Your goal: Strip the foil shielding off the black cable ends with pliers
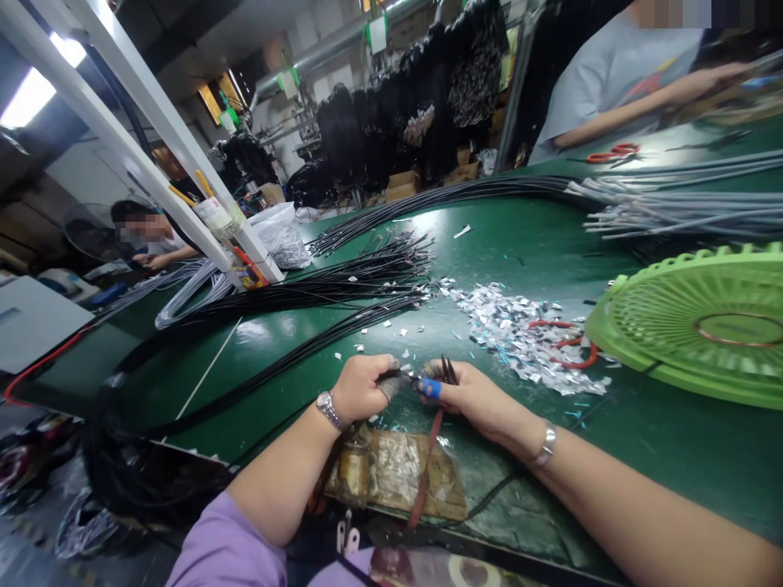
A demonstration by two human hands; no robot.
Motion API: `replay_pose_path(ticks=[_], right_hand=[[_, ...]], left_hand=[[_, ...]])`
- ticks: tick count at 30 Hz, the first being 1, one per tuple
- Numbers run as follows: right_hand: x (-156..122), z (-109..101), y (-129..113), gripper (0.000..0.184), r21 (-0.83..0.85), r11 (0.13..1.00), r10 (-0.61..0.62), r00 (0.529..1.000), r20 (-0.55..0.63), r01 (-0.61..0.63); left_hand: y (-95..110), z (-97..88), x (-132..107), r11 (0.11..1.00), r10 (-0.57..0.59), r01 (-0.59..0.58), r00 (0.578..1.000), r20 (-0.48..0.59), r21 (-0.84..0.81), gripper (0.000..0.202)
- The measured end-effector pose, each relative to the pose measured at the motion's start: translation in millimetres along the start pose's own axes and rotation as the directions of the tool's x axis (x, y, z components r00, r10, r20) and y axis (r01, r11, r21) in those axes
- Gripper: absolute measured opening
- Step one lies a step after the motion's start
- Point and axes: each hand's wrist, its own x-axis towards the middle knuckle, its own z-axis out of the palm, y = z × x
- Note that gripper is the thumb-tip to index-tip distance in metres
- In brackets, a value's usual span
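Observation:
My left hand (365,385) is closed around a thin black cable (391,374), whose end points toward my right hand. My right hand (449,387) is closed too, with its fingertips at the cable's end. Blue tape (430,389) is wrapped around one of its fingers. Between those fingers a dark tool with pointed tips (449,368) sticks up; its kind is hard to make out. Both hands are just above the table's near edge. Beneath them lies a tape-covered brown board (404,473), crossed by a reddish strap (428,473).
Bundles of black cables (318,285) lie across the green table (514,244). White scraps (507,326) and red-handled scissors (568,342) are beside a green fan (685,326). Grey cables (666,204) lie at right. A white post (177,147) stands left. A co-worker (617,81) is across the table.

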Motion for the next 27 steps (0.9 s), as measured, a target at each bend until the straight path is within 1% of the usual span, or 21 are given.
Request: replay_pose_path(ticks=[3, 6, 8, 10, 12, 13, 15, 17, 19, 20, 22, 24, 25, 26, 27], right_hand=[[2.0, -1.8, 0.7, 0.045, -0.043, 0.999, -0.025, 0.999, 0.019, 0.026], [5.4, -7.1, 0.4, 0.049, -0.098, 0.995, 0.03, 0.993, 0.114, -0.019], [6.9, -10.5, -1.3, 0.053, -0.194, 0.981, 0.068, 0.979, 0.195, -0.029], [7.1, -13.0, -3.5, 0.054, -0.299, 0.954, 0.06, 0.96, 0.272, 0.026], [6.2, -15.0, -4.3, 0.057, -0.361, 0.927, 0.028, 0.94, 0.341, 0.103], [5.5, -15.9, -3.8, 0.059, -0.375, 0.918, 0.022, 0.929, 0.369, 0.128], [3.6, -17.4, -1.4, 0.062, -0.392, 0.911, 0.04, 0.918, 0.395, 0.129], [1.0, -17.3, 1.3, 0.062, -0.414, 0.903, 0.068, 0.915, 0.397, 0.112], [-3.5, -14.1, 1.7, 0.062, -0.449, 0.885, 0.054, 0.933, 0.356, 0.12], [-6.7, -11.1, 0.5, 0.062, -0.454, 0.88, 0.007, 0.951, 0.309, 0.141], [-14.9, -2.4, -4.4, 0.058, -0.468, 0.86, -0.123, 0.973, 0.193, 0.202], [-25.2, 8.9, -10.7, 0.055, -0.42, 0.874, -0.202, 0.969, 0.141, 0.243], [-31.1, 14.9, -13.4, 0.053, -0.398, 0.885, -0.202, 0.969, 0.14, 0.242], [-37.3, 20.7, -15.3, 0.052, -0.403, 0.887, -0.169, 0.97, 0.176, 0.228], [-43.9, 26.2, -15.8, 0.052, -0.426, 0.88, -0.109, 0.963, 0.247, 0.209]], left_hand=[[-1.3, -0.1, 1.8, 0.985, -0.083, 0.085, 0.996, 0.022, -0.149, 0.026], [0.8, -3.6, 3.7, 0.955, -0.157, 0.154, 0.988, 0.012, -0.254, 0.035], [6.3, -12.2, 2.5, 0.913, -0.214, 0.198, 0.977, -0.007, -0.357, 0.039], [15.6, -27.8, -4.2, 0.856, -0.269, 0.229, 0.963, -0.019, -0.464, 0.041], [28.2, -48.8, -19.8, 0.817, -0.312, 0.246, 0.949, -0.042, -0.522, 0.04], [35.3, -59.8, -31.7, 0.81, -0.34, 0.257, 0.938, -0.065, -0.528, 0.039], [49.4, -78.0, -62.9, 0.809, -0.389, 0.282, 0.915, -0.11, -0.515, 0.038], [62.5, -85.9, -101.3, 0.79, -0.455, 0.327, 0.88, -0.139, -0.518, 0.039], [73.9, -80.6, -141.5, 0.742, -0.533, 0.394, 0.837, -0.12, -0.542, 0.042], [78.9, -73.5, -160.6, 0.711, -0.576, 0.433, 0.811, -0.106, -0.554, 0.043], [88.2, -53.5, -194.3, 0.645, -0.664, 0.505, 0.742, -0.092, -0.574, 0.046], [96.2, -31.6, -219.5, 0.575, -0.742, 0.548, 0.663, -0.104, -0.607, 0.049], [99.6, -21.7, -228.4, 0.546, -0.767, 0.556, 0.633, -0.107, -0.627, 0.05], [102.4, -13.1, -234.8, 0.523, -0.781, 0.556, 0.615, -0.103, -0.646, 0.052], [104.5, -6.1, -239.1, 0.506, -0.788, 0.555, 0.61, -0.091, -0.661, 0.053]])
